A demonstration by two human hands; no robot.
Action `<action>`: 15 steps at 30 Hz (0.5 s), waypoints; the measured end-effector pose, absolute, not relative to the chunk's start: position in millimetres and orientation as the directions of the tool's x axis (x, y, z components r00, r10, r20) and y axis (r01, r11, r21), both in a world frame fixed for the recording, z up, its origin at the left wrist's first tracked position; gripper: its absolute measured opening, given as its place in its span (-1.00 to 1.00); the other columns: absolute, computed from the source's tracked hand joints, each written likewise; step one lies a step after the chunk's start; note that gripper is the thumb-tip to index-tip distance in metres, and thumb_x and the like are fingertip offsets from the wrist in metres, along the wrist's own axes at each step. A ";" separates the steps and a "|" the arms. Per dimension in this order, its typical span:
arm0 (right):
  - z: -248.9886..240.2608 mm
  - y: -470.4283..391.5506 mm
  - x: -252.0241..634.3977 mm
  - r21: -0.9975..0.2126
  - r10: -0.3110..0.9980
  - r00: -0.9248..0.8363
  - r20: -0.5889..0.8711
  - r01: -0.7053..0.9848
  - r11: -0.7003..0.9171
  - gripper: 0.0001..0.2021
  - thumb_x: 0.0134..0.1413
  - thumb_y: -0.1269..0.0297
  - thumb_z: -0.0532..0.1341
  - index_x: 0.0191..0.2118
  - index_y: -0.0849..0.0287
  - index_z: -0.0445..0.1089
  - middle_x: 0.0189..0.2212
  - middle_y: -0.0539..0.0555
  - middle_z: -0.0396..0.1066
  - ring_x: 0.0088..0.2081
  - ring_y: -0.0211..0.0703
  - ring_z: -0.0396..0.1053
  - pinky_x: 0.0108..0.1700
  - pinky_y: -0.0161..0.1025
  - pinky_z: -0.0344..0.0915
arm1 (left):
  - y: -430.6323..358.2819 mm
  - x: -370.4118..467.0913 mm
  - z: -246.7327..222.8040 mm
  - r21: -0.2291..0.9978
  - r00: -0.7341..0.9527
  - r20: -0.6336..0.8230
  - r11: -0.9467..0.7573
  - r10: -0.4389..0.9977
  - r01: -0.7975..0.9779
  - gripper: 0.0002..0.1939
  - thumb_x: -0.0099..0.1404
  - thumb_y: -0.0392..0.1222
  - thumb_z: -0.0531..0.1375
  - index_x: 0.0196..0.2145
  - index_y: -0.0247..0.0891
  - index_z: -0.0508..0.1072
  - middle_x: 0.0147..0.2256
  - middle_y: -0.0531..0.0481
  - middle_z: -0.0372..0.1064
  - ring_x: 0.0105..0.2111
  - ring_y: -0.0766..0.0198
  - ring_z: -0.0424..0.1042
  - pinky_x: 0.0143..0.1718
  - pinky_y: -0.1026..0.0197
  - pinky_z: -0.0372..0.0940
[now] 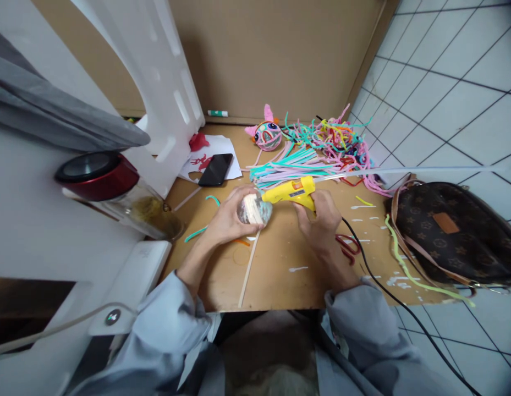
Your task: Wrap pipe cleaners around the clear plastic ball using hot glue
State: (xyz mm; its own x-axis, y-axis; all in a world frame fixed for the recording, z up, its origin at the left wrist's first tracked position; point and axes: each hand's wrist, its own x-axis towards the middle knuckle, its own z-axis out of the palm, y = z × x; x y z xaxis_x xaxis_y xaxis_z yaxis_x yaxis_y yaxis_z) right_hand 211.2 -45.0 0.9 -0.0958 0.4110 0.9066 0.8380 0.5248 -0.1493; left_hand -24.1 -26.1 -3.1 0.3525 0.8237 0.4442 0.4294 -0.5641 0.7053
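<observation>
My left hand is closed around a small clear ball, partly covered with cream-coloured pipe cleaner strips. One cream pipe cleaner trails from the ball down toward the front of the table. In my right hand is a yellow hot glue gun, its nozzle pointing left and right at the ball's upper edge. Whether the nozzle touches the ball I cannot tell. A long clear glue stick sticks out of the gun's back, and a black cord runs from its handle.
Behind my hands lie a bundle of teal and pink pipe cleaners, a tangled pile and a pink craft figure. Red scissors and a brown handbag are at right. A phone and glass bottle stand left.
</observation>
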 end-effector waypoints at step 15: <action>5.7 -47.7 213.2 -0.171 0.437 -0.101 0.894 0.824 0.540 -0.88 0.23 0.30 0.21 -0.14 0.11 0.29 -0.34 0.09 0.44 -0.30 -0.07 0.42 -0.29 -0.18 0.35 | -25.9 -24.3 -4.3 0.730 0.344 0.435 -0.549 0.832 0.407 -0.28 -0.03 -0.11 0.42 0.09 -0.20 0.34 0.17 -0.17 0.31 0.21 -0.05 0.32 0.27 -0.05 0.20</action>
